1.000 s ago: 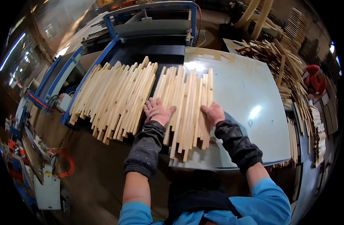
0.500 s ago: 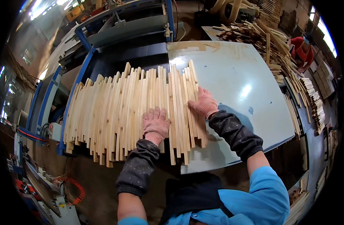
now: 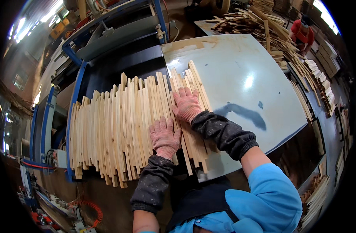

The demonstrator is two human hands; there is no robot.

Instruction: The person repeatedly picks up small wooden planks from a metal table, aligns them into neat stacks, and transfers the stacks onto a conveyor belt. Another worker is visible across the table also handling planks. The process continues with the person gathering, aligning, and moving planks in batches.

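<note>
Lays left hand (image 3: pixel 165 136) palm down on pale wooden strips (image 3: pixel 119 124), fingers slightly spread, near the right end of the row on the dark machine bed (image 3: pixel 108 70). Rests right hand (image 3: pixel 187 105) palm down too, a little farther forward, on the strips along the left edge of the pale grey table (image 3: pixel 244 62). Holds both hands apart from each other, spread flat rather than closed around any strip. Wears pinkish gloves (image 3: pixel 165 151) and dark oversleeves (image 3: pixel 152 182). Has the strips side by side, pointing away from the body, with uneven ends, close at the right to the table's near left corner. Faces a blue frame (image 3: pixel 77 91) along the bed's left edge, plus a heap of wood pieces (image 3: pixel 271 39) and a person in red (image 3: pixel 303 34) beyond the table's far right corner.
</note>
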